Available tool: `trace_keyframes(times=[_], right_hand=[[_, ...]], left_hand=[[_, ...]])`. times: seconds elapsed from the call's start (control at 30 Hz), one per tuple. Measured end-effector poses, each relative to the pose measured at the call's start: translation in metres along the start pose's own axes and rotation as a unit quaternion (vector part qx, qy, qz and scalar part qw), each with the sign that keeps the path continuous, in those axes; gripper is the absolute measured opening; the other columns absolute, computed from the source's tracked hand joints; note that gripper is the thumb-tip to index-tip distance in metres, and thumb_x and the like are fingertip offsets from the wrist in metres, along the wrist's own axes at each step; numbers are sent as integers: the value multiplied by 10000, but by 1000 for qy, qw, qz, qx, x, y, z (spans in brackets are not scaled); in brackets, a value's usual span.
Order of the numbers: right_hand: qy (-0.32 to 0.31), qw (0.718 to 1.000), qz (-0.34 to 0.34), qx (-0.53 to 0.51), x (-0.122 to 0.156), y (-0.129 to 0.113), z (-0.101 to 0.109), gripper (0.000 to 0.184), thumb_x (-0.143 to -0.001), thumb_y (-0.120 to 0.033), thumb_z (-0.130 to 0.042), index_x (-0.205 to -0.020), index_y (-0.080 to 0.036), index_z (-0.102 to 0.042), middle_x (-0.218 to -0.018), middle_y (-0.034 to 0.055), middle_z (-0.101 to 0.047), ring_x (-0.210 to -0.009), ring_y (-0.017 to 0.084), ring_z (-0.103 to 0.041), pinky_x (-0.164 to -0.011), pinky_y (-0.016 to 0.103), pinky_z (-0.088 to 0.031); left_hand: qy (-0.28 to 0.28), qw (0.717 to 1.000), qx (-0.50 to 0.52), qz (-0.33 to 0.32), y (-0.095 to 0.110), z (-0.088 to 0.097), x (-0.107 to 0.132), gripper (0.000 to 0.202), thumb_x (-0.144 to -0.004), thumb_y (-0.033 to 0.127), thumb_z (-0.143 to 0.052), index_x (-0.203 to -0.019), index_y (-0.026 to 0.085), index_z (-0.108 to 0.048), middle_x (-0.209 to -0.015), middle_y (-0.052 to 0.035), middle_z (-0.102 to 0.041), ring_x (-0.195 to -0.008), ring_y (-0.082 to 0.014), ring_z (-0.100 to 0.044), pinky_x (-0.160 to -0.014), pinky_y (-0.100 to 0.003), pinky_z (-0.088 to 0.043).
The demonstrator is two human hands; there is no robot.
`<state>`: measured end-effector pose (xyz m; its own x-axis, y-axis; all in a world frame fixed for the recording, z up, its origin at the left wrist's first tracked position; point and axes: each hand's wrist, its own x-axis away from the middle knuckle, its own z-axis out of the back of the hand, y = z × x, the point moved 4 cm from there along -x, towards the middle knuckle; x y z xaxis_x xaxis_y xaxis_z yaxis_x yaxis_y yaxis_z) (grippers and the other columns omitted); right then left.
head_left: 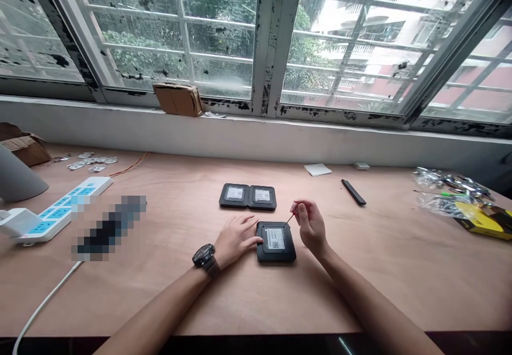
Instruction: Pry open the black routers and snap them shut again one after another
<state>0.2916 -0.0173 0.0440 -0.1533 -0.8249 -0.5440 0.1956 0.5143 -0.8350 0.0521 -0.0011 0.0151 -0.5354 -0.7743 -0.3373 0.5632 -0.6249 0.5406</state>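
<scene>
A square black plastic box (264, 252) with a white printed label lies flat on the wooden table in front of me. My left hand (237, 240), with a black watch on its wrist, rests at the box's left side. Its fingers are spread, the thumb touching the left edge and the fingertips near the far left corner. In my closed right hand (311, 227) is a thin screwdriver (289, 217), its shaft slanting down to the box's far right corner. My fingers cover most of its handle. Just beyond lie two similar black boxes (248, 197), side by side, labels up.
At the left are a white power strip (68, 206), a blurred-out dark object (112, 227) and a grey rounded object (18, 174). A black bar (353, 192) and a white pad (318, 169) lie behind my right hand. Plastic bags and a yellow-black box (486, 219) sit far right.
</scene>
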Motion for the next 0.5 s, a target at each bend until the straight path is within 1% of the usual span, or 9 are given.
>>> trace_keyframes(times=[0.07, 0.13, 0.3, 0.37, 0.43, 0.5], right_hand=[[-17, 1000, 2, 7, 2, -1, -3, 202, -1042, -419, -484, -1101, -260, -595, -907, 39, -622, -830, 188, -606, -739, 339, -524], [-22, 1000, -1, 12, 2, 0, -3, 206, -1043, -418, -483, -1103, -259, -598, -903, 40, -624, -825, 189, -603, -718, 332, -521], [-27, 999, -12, 12, 2, 2, -2, 217, -1044, -422, -476, -1099, -253, -599, -893, 39, -625, -794, 186, -588, -659, 313, -503], [-43, 999, -15, 17, 2, 0, -4, 212, -1040, -418, -486, -1089, -251, -608, -897, 36, -632, -782, 180, -590, -667, 312, -503], [-63, 998, -12, 26, 2, -4, -5, 207, -1030, -410, -509, -1063, -246, -632, -943, 41, -636, -789, 172, -594, -695, 314, -505], [-78, 997, -18, 24, 0, -8, -5, 226, -1023, -408, -518, -1040, -237, -666, -995, 49, -629, -780, 161, -587, -685, 304, -496]], left_hand=[[6, 1000, 0, 11, -2, 0, 0, 461, -914, 494, -716, -1323, 289, -660, -1368, -61, -629, -1254, -283, -568, -1077, -441, -461], [4, 1000, 2, 9, -2, 0, 1, 417, -924, 468, -711, -1301, 294, -679, -1351, -59, -638, -1249, -282, -571, -1079, -441, -463], [2, 1000, 9, 3, 0, -1, 2, 398, -939, 441, -695, -1303, 281, -678, -1333, -70, -647, -1237, -287, -577, -1078, -454, -467], [3, 1000, 10, -1, 1, 0, 2, 399, -946, 446, -682, -1309, 280, -673, -1333, -76, -645, -1238, -288, -578, -1080, -460, -466], [4, 1000, 9, -8, 1, 0, 2, 427, -947, 473, -671, -1327, 278, -659, -1350, -85, -634, -1250, -292, -573, -1080, -462, -466], [-4, 1000, 1, -22, 2, 0, 3, 526, -929, 536, -674, -1378, 269, -617, -1402, -99, -600, -1298, -308, -541, -1111, -481, -436]])
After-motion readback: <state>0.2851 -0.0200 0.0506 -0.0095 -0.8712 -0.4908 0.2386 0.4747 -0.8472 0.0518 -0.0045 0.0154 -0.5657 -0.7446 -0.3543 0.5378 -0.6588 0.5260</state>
